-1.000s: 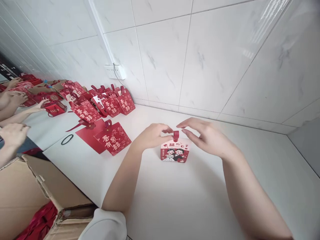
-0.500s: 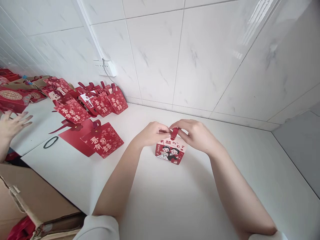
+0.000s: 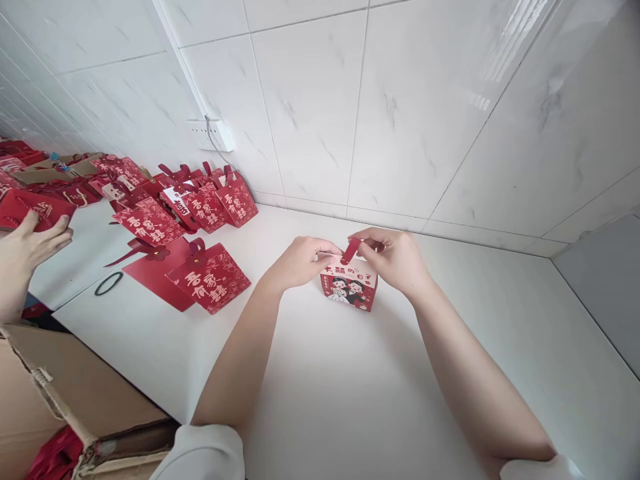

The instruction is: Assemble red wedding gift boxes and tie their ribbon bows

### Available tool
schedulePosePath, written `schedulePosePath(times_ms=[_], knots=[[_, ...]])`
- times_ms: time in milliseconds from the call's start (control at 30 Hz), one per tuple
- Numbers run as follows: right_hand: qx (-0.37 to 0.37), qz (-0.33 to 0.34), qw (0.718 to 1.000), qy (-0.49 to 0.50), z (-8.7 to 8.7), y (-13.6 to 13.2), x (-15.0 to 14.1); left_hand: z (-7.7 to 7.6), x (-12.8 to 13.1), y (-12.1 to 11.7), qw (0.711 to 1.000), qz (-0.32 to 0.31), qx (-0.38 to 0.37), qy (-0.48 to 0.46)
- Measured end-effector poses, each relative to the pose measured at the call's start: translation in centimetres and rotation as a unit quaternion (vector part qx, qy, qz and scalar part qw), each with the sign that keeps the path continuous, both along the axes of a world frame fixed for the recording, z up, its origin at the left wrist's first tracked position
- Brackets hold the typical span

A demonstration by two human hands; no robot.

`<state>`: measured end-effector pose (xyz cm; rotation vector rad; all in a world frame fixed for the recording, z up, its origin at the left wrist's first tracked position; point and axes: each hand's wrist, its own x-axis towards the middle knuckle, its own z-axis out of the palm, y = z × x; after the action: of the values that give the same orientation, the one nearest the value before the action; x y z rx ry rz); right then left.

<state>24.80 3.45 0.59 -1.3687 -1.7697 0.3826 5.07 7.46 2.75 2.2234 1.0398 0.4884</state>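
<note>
A small red and white gift box (image 3: 349, 291), printed with a cartoon bride and groom, stands on the white table in front of me. My left hand (image 3: 303, 265) is closed at the top left of the box, thumb and fingers pinching its upper edge. At the top right, my right hand (image 3: 395, 262) pinches a dark red ribbon (image 3: 352, 251) that rises in a loop from the box's top. The fingers partly cover the upper edge, so how the ribbon is fastened there is hidden.
Several red gift bags (image 3: 207, 279) with ribbon handles stand to the left. A black ring (image 3: 109, 284) lies near them. Another person's hand (image 3: 37, 243) holds a red box (image 3: 35, 209) at far left. An open cardboard box (image 3: 85, 373) is at lower left; a tiled wall is behind.
The gift box has shifted slightly up and right, turning its front more toward me. My right hand has raised the ribbon loop. The other person's hand now holds a red box.
</note>
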Motion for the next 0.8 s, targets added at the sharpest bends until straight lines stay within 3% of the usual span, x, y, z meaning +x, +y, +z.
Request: schedulePosePath(times_ms=[133,367,600,800], knots=[[-0.038,0.052,0.998,-0.005,0.0,0.1,0.5,-0.7,0.1,0.4,1.0,0.015,0.019,-0.013],[-0.105,0.074,0.99,-0.052,-0.3,0.2,0.8,-1.2,0.3,0.7,0.999,0.032,0.02,-0.021],[-0.028,0.069,0.997,-0.028,-1.1,0.8,0.1,-1.8,0.9,0.8,0.999,0.027,0.007,-0.03],[-0.01,0.071,0.997,-0.003,-1.5,1.1,-0.1,-1.9,0.8,0.9,0.998,0.027,0.059,-0.006]])
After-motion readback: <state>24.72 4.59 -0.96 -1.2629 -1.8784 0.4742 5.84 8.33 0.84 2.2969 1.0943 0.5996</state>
